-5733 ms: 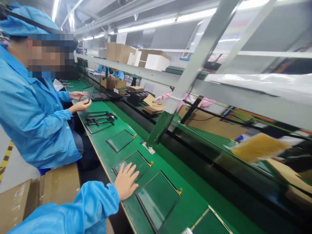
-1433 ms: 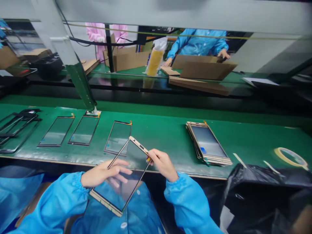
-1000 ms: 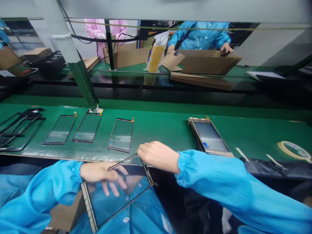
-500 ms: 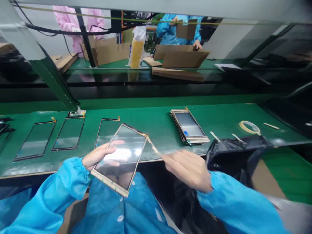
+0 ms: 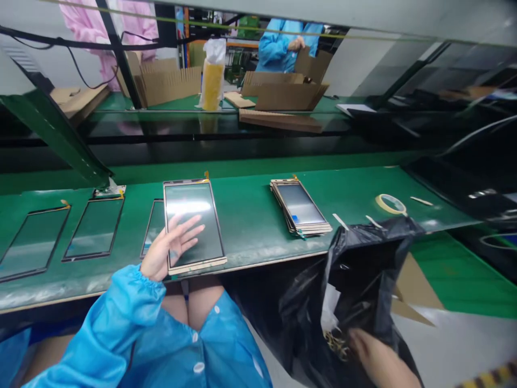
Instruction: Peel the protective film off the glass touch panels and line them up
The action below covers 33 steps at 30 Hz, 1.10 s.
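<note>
My left hand [image 5: 173,242] holds a dark-framed glass touch panel [image 5: 197,215] at its lower left, with spread fingers visible across the glass. An orange flex tail stands at the panel's top edge, and a pale strip runs along its bottom. My right hand [image 5: 375,355], blurred, is down in the mouth of a black plastic bag [image 5: 299,307]. Its fingers are smeared, so whether they hold anything is unclear. Close to them in the bag lie tangled thin strips [image 5: 337,345] and a white scrap [image 5: 330,307].
Framed glass panels [image 5: 93,226] lie at left on the green bench [image 5: 246,215]; one is partly covered by the held panel. A panel stack [image 5: 302,207] is right of centre. A tape roll [image 5: 391,203] lies farther right. Two co-workers stand behind cardboard boxes [image 5: 286,97].
My right hand has left the pale strip at the panel's corner and moved down right into the bag. The panel has turned straighter and lies farther forward, over the bench edge.
</note>
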Motion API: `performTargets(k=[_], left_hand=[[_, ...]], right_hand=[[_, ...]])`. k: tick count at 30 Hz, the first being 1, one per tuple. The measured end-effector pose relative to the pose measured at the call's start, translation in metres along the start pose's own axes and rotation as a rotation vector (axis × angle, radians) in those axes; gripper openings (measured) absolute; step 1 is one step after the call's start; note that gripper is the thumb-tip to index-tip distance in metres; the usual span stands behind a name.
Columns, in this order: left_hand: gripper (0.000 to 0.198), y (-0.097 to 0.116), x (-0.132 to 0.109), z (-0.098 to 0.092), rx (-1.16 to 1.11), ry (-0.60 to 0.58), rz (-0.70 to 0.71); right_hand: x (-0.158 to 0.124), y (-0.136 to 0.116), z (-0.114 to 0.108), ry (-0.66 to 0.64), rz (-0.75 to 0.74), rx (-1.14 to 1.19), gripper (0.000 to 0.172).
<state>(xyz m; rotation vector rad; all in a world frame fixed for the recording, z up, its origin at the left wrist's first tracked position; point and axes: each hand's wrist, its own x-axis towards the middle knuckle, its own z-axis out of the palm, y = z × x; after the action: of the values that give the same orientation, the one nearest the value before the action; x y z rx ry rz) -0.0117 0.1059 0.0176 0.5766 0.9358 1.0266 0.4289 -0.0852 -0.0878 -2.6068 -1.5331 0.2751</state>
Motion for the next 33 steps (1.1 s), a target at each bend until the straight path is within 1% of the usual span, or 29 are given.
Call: performTargets(k=[1,2,3,4,5,6,7,8,9,10,12,13,16,18,22,24,25,27,28,29,30,31,33], left_hand=[[0.057,0.0,-0.003,0.001,0.014,-0.023,0.027],[0.057,0.0,-0.007,0.003,0.035,-0.045,0.055],[0.057,0.0,-0.012,0.004,0.059,-0.059,0.083],[0.058,0.0,-0.017,0.006,0.083,-0.061,0.113],[0.059,0.001,-0.022,0.008,0.107,-0.057,0.143],[0.06,0.001,-0.028,0.009,0.131,-0.047,0.175],[0.061,0.002,-0.034,0.009,0.153,-0.028,0.21],[0.061,0.002,-0.04,0.008,0.17,-0.003,0.247],[0.062,0.002,-0.046,0.007,0.182,0.022,0.282],[0.061,0.002,-0.052,0.005,0.189,0.044,0.315],[0.056,0.0,-0.06,0.001,0.189,0.068,0.382],[0.052,-0.001,-0.064,0.0,0.186,0.064,0.418],[0.039,-0.01,-0.069,0.001,0.179,0.027,0.538],[0.037,-0.018,-0.07,0.005,0.187,0.022,0.607],[0.04,-0.031,-0.067,0.017,0.253,0.102,0.726],[0.04,-0.036,-0.064,0.019,0.273,0.139,0.764],[0.041,-0.038,-0.062,0.019,0.271,0.148,0.778],[0.042,-0.041,-0.059,0.017,0.249,0.152,0.806],[0.042,-0.041,-0.057,0.014,0.234,0.152,0.816],[0.042,-0.041,-0.055,0.012,0.216,0.157,0.82],[0.041,-0.041,-0.053,0.009,0.197,0.164,0.812],[0.04,-0.04,-0.051,0.005,0.173,0.171,0.786],[0.042,-0.037,-0.047,-0.003,0.106,0.162,0.672]], right_hand=[[0.004,-0.028,-0.004,-0.016,-0.034,0.111,0.028],[0.008,-0.062,-0.009,-0.005,-0.069,0.256,0.033],[0.012,-0.098,-0.016,-0.012,-0.168,0.453,0.037],[0.014,-0.137,-0.022,-0.103,-0.301,0.632,0.039],[0.016,-0.173,-0.028,-0.215,-0.431,0.76,0.039],[0.016,-0.207,-0.032,-0.336,-0.571,0.833,0.038],[0.016,-0.235,-0.035,-0.411,-0.693,0.863,0.037],[0.014,-0.257,-0.035,-0.464,-0.782,0.856,0.035],[0.012,-0.274,-0.035,-0.488,-0.848,0.823,0.031],[0.01,-0.285,-0.033,-0.486,-0.893,0.773,0.026],[0.006,-0.295,-0.03,-0.434,-0.948,0.652,0.019],[0.004,-0.296,-0.029,-0.385,-0.978,0.588,0.019],[0.001,-0.3,-0.027,-0.144,-1.069,0.41,0.027],[-0.001,-0.305,-0.027,0.035,-1.101,0.312,0.032],[-0.002,-0.32,-0.025,0.344,-1.069,0.17,0.039],[-0.002,-0.326,-0.023,0.447,-1.043,0.127,0.04],[-0.002,-0.33,-0.023,0.474,-1.036,0.121,0.039],[-0.003,-0.335,-0.023,0.476,-1.036,0.15,0.037],[-0.005,-0.337,-0.024,0.442,-1.045,0.19,0.035],[-0.008,-0.338,-0.027,0.373,-1.066,0.254,0.033],[-0.011,-0.339,-0.032,0.26,-1.098,0.343,0.031],[-0.015,-0.338,-0.037,0.108,-1.136,0.455,0.028],[-0.021,-0.337,-0.053,-0.24,-1.194,0.722,0.025]])
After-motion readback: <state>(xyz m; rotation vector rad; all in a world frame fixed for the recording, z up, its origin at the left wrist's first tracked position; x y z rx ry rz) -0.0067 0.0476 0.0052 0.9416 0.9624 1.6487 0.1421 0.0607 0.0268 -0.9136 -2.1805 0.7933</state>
